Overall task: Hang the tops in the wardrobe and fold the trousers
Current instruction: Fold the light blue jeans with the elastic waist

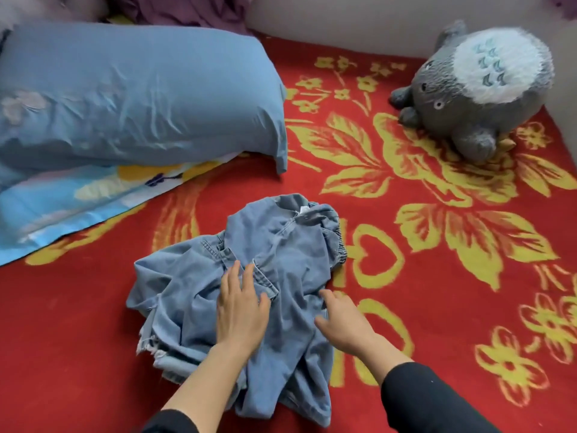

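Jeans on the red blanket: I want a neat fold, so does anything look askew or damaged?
The jeans lie bunched in a heap, not flat, under the left hand; their hem at the left edge looks frayed.

red blanket point(437, 245) with yellow flower-and-leaf pattern covering whole surface. blue pillow point(140, 95) lying upper left, resting on light-blue printed sheet point(78, 201), whose edge is spreading onto blanket. grey plush toy point(474, 89) with white belly lying tipped over at upper right, just beside pale wall point(343, 23). purple fabric point(187, 7) bunching at top edge behind pillow. soft, even light falling; shadows staying faint.
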{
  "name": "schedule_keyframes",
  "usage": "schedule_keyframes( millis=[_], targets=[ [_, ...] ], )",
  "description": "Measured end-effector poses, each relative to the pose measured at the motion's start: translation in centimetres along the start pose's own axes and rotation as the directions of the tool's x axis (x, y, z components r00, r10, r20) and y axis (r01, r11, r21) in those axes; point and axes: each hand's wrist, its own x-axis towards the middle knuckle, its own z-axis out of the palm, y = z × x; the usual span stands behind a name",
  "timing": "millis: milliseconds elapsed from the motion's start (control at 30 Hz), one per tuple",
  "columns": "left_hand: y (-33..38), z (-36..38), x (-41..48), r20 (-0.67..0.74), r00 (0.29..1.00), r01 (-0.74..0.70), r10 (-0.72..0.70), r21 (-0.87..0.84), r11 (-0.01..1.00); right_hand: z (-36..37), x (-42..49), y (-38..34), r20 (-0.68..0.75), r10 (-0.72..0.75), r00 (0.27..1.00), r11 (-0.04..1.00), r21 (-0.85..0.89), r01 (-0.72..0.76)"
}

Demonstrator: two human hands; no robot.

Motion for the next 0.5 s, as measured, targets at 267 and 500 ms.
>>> schedule_keyframes(
  millis=[267, 500],
  targets=[
    [1.7, 2.5, 7.1, 0.369, 0.927, -0.048, 0.065, -0.053, 0.997, -1.9, 7.7, 2.2, -0.203, -0.001, 0.979, 0.999, 0.052, 0.012],
    [2.8, 2.0, 2.8, 0.712, 0.623, -0.269, 0.323, -0.193, 0.944, -5.4, 10.0, 2.7, -0.236, -0.304, 0.923, 0.819, -0.559, 0.127]
  ],
)
